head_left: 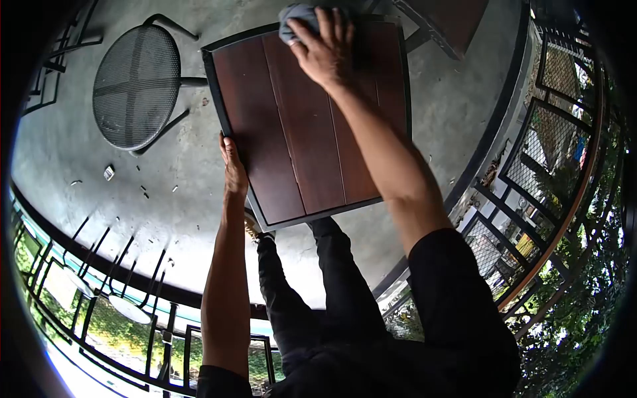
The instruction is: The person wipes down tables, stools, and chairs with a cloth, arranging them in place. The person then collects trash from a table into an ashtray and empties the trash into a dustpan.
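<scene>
In front of me stands a small table (pixel 307 132) with a dark reddish-brown plank top and a black metal frame. My right hand (pixel 325 53) presses a bunched grey cloth (pixel 296 20) at the far edge of the tabletop, fingers bent over it. My left hand (pixel 232 164) grips the left side of the table's frame, thumb on the edge and fingers along its outer side. Part of the cloth is hidden under the right hand.
A round black mesh stool (pixel 136 86) stands to the left. Another dark tabletop (pixel 448 23) is at the far right. Small litter and a crumpled packet (pixel 109 173) lie on the grey floor (pixel 179 219). Mesh railing (pixel 551 139) runs along the right side.
</scene>
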The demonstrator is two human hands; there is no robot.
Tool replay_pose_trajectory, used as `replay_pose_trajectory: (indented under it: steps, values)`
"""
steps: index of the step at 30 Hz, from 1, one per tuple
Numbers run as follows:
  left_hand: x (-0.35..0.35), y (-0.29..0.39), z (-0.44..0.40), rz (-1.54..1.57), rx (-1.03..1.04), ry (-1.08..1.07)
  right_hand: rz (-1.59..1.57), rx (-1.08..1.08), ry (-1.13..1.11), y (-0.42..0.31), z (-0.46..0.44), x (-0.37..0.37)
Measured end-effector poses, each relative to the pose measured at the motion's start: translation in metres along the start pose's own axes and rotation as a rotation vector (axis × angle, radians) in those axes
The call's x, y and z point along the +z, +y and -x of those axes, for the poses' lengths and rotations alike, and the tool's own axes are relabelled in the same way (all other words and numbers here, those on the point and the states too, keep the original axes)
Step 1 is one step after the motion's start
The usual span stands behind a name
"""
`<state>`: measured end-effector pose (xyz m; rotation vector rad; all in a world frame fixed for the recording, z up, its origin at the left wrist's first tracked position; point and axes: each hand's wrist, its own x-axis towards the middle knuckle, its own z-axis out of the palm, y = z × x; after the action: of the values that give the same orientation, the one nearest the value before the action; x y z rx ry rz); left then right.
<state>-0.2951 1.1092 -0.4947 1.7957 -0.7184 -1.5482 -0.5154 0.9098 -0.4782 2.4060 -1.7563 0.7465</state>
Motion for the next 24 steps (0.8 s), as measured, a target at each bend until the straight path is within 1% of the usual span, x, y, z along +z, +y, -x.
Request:
replay_pose_trajectory:
  steps: [1, 3, 4, 6, 8, 11, 12, 15, 16, 18, 20, 23, 24]
  values:
    - [0.0, 0.001, 0.0, 0.044, -0.004, -0.014, 0.0, 0.014, -0.002, 0.02, -0.001, -0.014]
    - [0.001, 0.003, 0.0, 0.137, -0.011, -0.045, 0.122, -0.028, -0.085, 0.049, -0.005, -0.042]
    - [0.001, 0.003, 0.002, 0.131, -0.019, -0.053, 0.125, -0.017, -0.092, 0.053, -0.005, -0.053]
    - [-0.002, 0.007, -0.001, 0.173, -0.039, -0.099, 0.133, -0.063, -0.129, 0.06, -0.005, -0.076]
    - [0.001, 0.008, -0.001, 0.189, -0.053, -0.122, 0.133, -0.081, -0.151, 0.067, 0.006, -0.084]
    - [0.005, 0.009, -0.001, 0.3, -0.14, 0.051, 0.151, -0.186, 0.1, 0.077, 0.037, -0.08]
    - [0.003, 0.012, -0.001, 0.295, -0.142, 0.05, 0.15, -0.181, 0.099, 0.077, 0.051, -0.08]
    - [0.002, 0.018, 0.003, 0.237, -0.173, -0.049, -0.025, 0.017, -0.165, 0.072, 0.109, -0.098]
    - [0.001, 0.016, 0.002, 0.238, -0.176, -0.053, -0.021, 0.019, -0.168, 0.069, 0.128, -0.109]
    - [-0.002, 0.011, -0.003, 0.215, -0.151, -0.033, 0.018, 0.093, -0.295, 0.058, 0.169, -0.134]
    - [-0.002, 0.009, -0.004, 0.206, -0.139, -0.021, 0.019, 0.161, -0.36, 0.045, 0.212, -0.157]
    - [0.003, 0.018, 0.002, 0.318, -0.15, -0.06, 0.028, 0.197, -0.405, 0.025, 0.274, -0.187]
    - [0.003, 0.019, 0.003, 0.319, -0.152, -0.05, 0.029, 0.261, -0.439, 0.017, 0.292, -0.196]
